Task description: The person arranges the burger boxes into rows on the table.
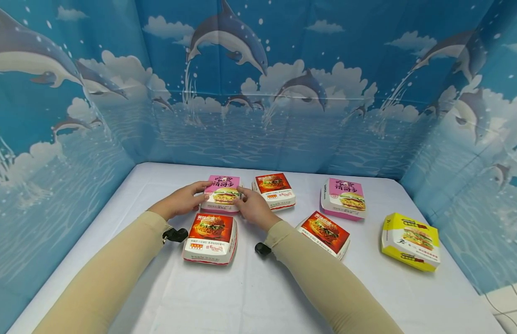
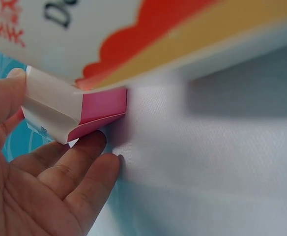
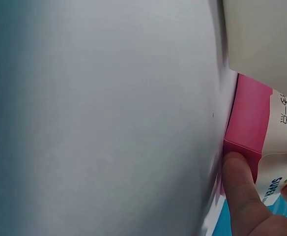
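Six burger boxes are laid out on a white table, seen from my remote post through the head view. I have both hands on one of them, the held pink box, which lies toward the far left of the table, just behind the front red box. The left hand grips one side, its thumb on the upper edge and its fingers bent in against the lower part; the right hand grips the opposite side, thumb on the pink lower wall and a finger on the white face. I judge that the opposed grip serves to keep the light carton level and square without crushing its walls. Whether its base bears fully on the cloth, I cannot tell.

To the right of the held pink box stands the rear red box, slightly turned; its closeness probably obliges me to bring the right hand in low along its near left side. The angled red box is partly hidden by the right sleeve. Farther right lie the second pink box and the yellow box, well apart from both hands, each printed face upward, so that I can readily tell the kinds apart.
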The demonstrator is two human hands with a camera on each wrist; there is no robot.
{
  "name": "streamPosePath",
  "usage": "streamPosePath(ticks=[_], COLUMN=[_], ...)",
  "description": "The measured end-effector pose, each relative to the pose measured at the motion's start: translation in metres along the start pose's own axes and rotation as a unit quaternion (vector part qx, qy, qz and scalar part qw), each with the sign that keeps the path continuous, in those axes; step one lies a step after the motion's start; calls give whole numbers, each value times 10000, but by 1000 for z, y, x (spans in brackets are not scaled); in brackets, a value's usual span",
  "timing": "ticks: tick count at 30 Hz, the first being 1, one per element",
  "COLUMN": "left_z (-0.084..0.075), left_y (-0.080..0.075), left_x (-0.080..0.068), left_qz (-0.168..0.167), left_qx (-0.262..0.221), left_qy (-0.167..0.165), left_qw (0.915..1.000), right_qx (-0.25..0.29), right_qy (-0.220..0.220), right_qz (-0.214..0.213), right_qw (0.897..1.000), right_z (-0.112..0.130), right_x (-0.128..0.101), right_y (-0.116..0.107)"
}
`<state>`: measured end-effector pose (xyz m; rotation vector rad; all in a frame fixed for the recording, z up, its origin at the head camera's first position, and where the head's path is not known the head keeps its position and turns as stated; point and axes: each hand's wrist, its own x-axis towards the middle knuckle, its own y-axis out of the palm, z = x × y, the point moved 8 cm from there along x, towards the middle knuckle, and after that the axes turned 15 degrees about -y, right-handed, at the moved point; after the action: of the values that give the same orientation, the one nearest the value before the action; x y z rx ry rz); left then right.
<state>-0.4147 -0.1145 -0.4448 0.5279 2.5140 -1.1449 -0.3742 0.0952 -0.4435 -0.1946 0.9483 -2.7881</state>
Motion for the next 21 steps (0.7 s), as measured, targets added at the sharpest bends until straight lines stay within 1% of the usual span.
streamPosePath(ticks=[9,14,21], left_z=[0,-2,-1], left_y=[-1,-2,-1], left_x=[-1,-3,-4], left_qz=[-27,-29,-34], left_qx=[68,105,101], left_qy=[-53,-29,3], left_qw=[10000,9999,9999], right_qx=[12,58,-154], right_qy=[57,87,-163], right_qz=[48,48,106], right_qw=[10000,9999,9997], right_z=[2,2,5], right_x=[-1,-2,0], right_y=[0,-1,-1])
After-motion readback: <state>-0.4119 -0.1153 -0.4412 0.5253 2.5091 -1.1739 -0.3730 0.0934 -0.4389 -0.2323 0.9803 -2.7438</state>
